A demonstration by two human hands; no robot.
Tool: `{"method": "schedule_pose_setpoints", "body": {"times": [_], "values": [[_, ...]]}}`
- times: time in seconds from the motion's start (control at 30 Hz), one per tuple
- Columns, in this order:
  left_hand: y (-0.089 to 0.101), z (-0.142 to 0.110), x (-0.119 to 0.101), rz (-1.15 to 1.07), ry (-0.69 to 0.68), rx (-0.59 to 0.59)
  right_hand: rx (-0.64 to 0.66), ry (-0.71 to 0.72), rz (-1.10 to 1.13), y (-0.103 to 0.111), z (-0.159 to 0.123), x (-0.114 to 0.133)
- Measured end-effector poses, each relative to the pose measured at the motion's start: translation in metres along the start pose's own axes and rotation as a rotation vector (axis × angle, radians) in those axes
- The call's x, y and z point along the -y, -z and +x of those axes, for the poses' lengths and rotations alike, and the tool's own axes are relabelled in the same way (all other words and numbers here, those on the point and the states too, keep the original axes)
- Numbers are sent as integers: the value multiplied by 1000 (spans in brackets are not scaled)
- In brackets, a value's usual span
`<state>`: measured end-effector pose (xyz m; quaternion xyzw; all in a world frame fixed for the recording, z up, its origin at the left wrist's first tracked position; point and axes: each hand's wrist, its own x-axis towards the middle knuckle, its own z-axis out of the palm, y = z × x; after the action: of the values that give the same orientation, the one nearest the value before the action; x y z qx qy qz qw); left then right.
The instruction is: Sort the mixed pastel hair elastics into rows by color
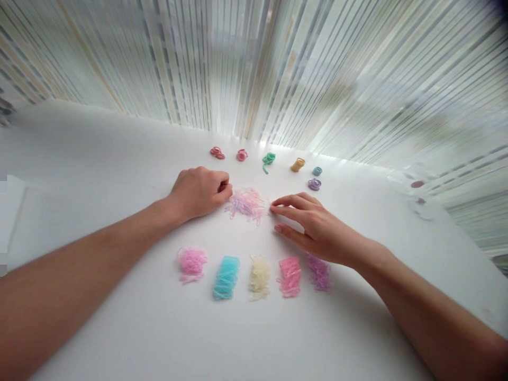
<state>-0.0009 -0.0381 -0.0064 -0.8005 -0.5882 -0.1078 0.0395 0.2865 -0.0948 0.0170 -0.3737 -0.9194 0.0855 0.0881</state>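
Observation:
A loose pile of thin pastel bands, mostly pink and lilac, lies on the white surface between my hands. At its left edge my left hand is closed, thumb against curled fingers; what they hold, if anything, is hidden. My right hand rests at the pile's right side, fingers stretched and thumb apart, fingertips by a few pale bands. Nearer me sit sorted heaps: light pink bands, blue bands, cream bands, bright pink bands and purple bands, the last partly under my right hand.
Beyond my hands are small coiled bundles: red, pink, green, yellow, blue and purple. A string curtain hangs along the far edge. Clear containers stand at right.

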Motion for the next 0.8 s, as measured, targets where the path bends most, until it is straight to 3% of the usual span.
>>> {"method": "schedule_pose_setpoints", "body": {"times": [0.3,0.43,0.8], "values": [[1,0,-1,-5,8,4,14,33,59,17,-2,-4],[0,0,-2,1,14,6,-52,43,89,19,-2,-9],[0,1,-1,-37,18,8,-109,-197,106,4,-1,-19]]}}
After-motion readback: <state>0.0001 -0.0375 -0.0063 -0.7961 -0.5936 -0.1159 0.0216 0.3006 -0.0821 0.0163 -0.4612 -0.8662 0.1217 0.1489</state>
